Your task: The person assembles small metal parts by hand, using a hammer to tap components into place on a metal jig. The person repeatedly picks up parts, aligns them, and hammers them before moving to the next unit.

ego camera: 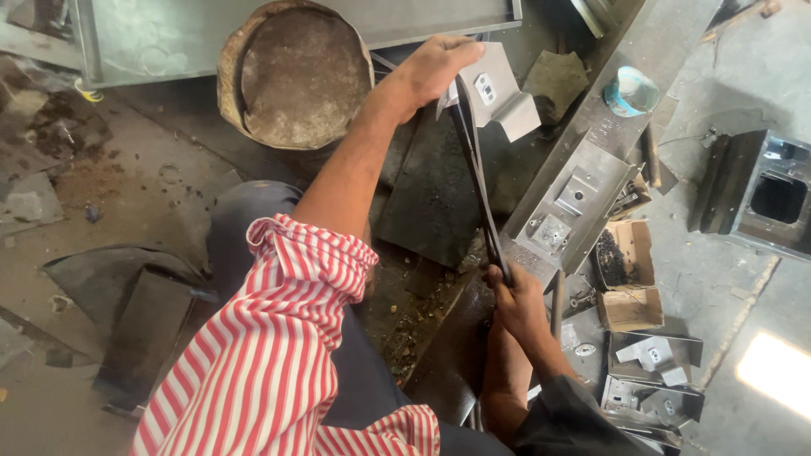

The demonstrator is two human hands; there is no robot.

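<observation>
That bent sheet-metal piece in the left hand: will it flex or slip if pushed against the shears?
The bent sheet-metal piece looks thin, so probably light. Its folded flange likely keeps it stiff. Bare metal pinched by the left hand may slip; edges are likely sharp.

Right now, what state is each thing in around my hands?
Long dark metal shears: blades closed on the sheet piece.
Bent grey sheet-metal piece: held up by left hand.
Right hand: gripping the shear handles.
Small brown cardboard box: open, holding dark small parts.
Rusty round pan: empty.

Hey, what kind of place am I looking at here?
Likely a small sheet-metal workshop: the left hand holds a bent metal bracket, the right hand works long shears, and more brackets lie on the dusty floor.
</observation>
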